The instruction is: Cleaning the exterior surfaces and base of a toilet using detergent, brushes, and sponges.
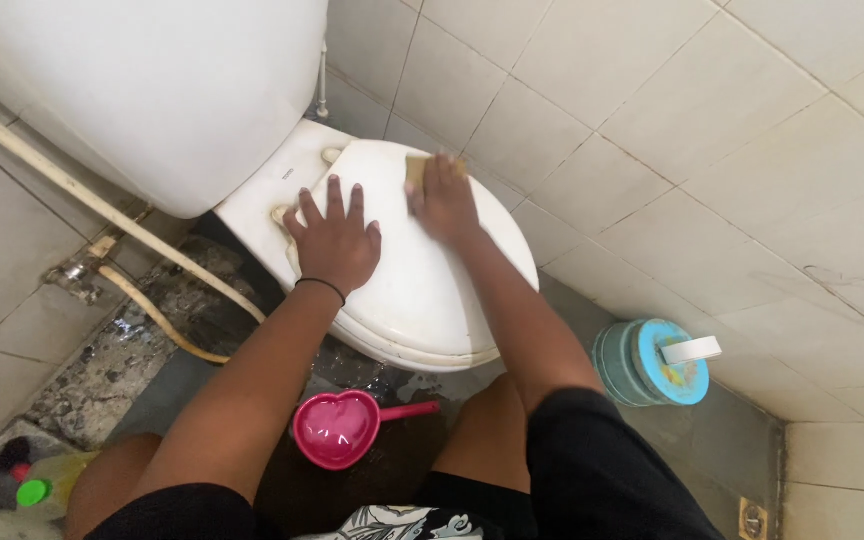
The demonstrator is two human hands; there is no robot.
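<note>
The toilet lid (422,290) has bare room at 6 o'clock, below the left hand (337,245) and the right hand (442,200). At 10 o'clock the big white tank (142,90) blocks the way. At 3 o'clock the tiled wall (702,150) stands close. Down on the floor, a pink heart-shaped scoop (337,428) sits at 6 o'clock and a round teal tub (647,362) at 4 o'clock

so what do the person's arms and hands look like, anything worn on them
Both forearms are bare, with no sleeves in view. The left hand has a thin black band round its wrist. The right hand shows no ring, watch or glove, and neither hand is gloved. Near the bottom of the picture, black fabric covers the limb below the right arm.
</note>
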